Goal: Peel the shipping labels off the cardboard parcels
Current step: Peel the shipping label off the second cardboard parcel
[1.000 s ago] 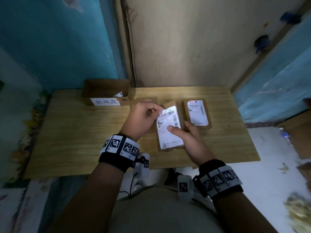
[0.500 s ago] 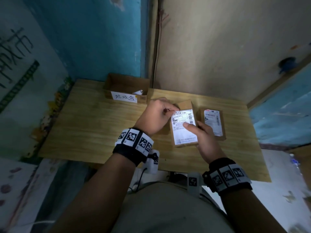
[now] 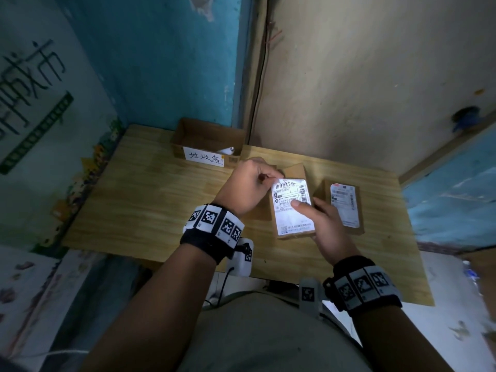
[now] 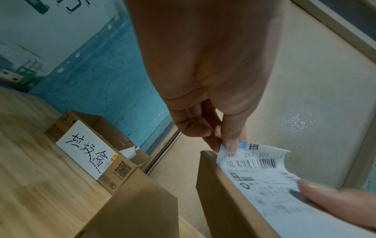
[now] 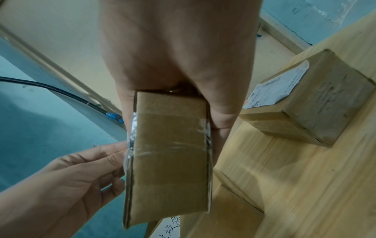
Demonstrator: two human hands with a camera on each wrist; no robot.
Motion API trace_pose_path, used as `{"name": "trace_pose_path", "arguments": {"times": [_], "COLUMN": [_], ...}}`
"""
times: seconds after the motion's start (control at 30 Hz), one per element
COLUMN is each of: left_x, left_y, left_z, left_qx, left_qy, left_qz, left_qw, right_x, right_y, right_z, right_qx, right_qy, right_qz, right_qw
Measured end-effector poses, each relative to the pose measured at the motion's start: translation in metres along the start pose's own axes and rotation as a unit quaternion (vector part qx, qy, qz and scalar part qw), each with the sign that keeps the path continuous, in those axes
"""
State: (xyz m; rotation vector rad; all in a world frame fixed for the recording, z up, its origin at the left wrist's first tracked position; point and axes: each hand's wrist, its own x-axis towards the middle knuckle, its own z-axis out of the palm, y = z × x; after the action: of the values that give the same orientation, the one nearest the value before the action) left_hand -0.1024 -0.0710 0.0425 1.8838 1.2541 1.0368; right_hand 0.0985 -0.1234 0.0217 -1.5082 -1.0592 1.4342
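My right hand (image 3: 306, 210) grips a brown cardboard parcel (image 3: 295, 173) above the table, thumb pressed on its white shipping label (image 3: 288, 216). My left hand (image 3: 271, 179) pinches the label's top left corner. In the left wrist view the left hand (image 4: 225, 145) holds that corner of the label (image 4: 264, 173) lifted off the parcel (image 4: 219, 193), and the top edge curls up. The right wrist view shows the parcel's taped side (image 5: 171, 153). A second parcel (image 3: 359, 210) with its label (image 3: 345, 205) stuck on lies on the table to the right.
An open cardboard box (image 3: 206, 135) with a handwritten card stands at the back of the wooden table (image 3: 150, 200), a curled white label (image 3: 225, 150) inside it. A bare cardboard parcel (image 4: 132, 209) lies below the held one. Walls close the table in behind and on the left.
The head view has swung left and tilted. Both hands keep their hold on the parcel, and the label's top left corner has come up from the cardboard.
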Motion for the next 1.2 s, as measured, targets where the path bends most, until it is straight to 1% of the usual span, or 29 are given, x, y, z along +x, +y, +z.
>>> {"name": "trace_pose_path", "arguments": {"times": [0.3,0.43,0.57,0.87,1.2], "left_x": [0.001,0.0,0.001,0.005,0.0], "left_y": [-0.003,0.0,0.001,0.009,0.012], "left_z": [0.0,0.0,0.0,-0.002,-0.004], "left_qx": [-0.007,0.002,0.012,-0.016,-0.023], "left_qy": [0.0,-0.014,-0.013,-0.006,-0.009], "left_qz": [-0.013,-0.022,-0.016,-0.031,-0.037], "left_qw": [1.0,1.0,1.0,0.999,0.999], "right_x": [0.005,0.008,0.009,0.007,0.003], "right_y": [0.0,0.002,0.005,0.0,0.003], "right_z": [-0.003,-0.004,-0.007,-0.006,-0.008], "right_qx": [0.002,0.005,0.012,0.04,0.025], "right_qy": [-0.018,-0.021,-0.021,-0.029,-0.033], "right_qz": [-0.002,0.0,0.003,0.004,0.007], "right_qw": [1.0,1.0,1.0,0.999,0.999]}}
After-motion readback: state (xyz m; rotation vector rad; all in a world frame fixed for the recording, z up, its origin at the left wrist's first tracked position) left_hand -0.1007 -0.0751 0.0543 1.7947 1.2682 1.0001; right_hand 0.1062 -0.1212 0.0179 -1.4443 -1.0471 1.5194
